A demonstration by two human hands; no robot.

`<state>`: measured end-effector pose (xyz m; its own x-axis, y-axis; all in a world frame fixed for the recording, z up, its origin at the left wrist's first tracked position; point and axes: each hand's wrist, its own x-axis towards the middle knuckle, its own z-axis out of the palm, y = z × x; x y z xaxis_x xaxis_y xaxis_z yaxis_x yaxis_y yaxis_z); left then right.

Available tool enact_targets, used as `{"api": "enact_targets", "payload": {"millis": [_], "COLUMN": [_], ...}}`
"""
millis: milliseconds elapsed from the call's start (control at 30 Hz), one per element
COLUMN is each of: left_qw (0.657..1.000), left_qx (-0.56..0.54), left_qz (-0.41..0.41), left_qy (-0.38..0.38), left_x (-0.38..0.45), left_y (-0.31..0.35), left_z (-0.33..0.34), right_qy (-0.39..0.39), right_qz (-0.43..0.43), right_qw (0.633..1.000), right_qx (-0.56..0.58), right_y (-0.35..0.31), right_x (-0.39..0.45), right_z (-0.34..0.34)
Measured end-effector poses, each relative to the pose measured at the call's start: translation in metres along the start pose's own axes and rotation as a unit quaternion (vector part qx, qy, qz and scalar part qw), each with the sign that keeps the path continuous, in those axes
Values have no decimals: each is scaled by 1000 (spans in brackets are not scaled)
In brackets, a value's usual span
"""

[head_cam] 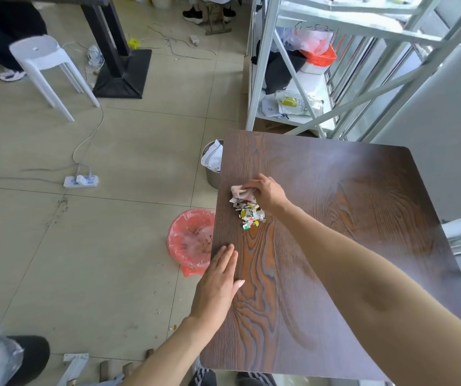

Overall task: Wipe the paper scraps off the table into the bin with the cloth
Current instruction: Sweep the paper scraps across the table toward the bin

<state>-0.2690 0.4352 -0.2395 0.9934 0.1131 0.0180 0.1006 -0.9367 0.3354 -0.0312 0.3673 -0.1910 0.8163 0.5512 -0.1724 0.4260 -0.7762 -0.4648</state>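
Note:
A heap of small paper scraps (250,213), white with yellow and green bits, lies on the dark wood-grain table (349,246) near its left edge. My right hand (267,192) grips a crumpled pinkish cloth (240,192) just behind the heap, touching it. My left hand (219,284) rests flat with fingers together at the table's left edge, nearer to me. On the floor just left of the table stands a bin lined with a red plastic bag (190,240), partly hidden under the edge.
A metal bucket (212,162) holding white paper stands on the floor beyond the red bin. A white stool (45,65), a power strip (81,181) with cables and a white metal rack (293,79) are farther off. Small crumbs dot the tiles.

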Motion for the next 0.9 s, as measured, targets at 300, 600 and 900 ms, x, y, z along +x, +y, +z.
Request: {"api": "enact_targets", "payload": {"millis": [300, 600, 900], "left_qw": [999, 1000, 1000], "left_qx": [29, -4, -15], "left_qz": [12, -12, 24], "left_qy": [4, -19, 3], "left_x": [2, 19, 24], "left_y": [-1, 2, -9], "left_z": [-10, -18, -6], "right_qy": [141, 124, 121], "right_qz": [295, 340, 312], "right_qw": [933, 908, 921], "right_qx": [152, 213, 199], "right_y": [22, -31, -46], "right_x": [-75, -60, -32], "right_z": [5, 34, 41]}}
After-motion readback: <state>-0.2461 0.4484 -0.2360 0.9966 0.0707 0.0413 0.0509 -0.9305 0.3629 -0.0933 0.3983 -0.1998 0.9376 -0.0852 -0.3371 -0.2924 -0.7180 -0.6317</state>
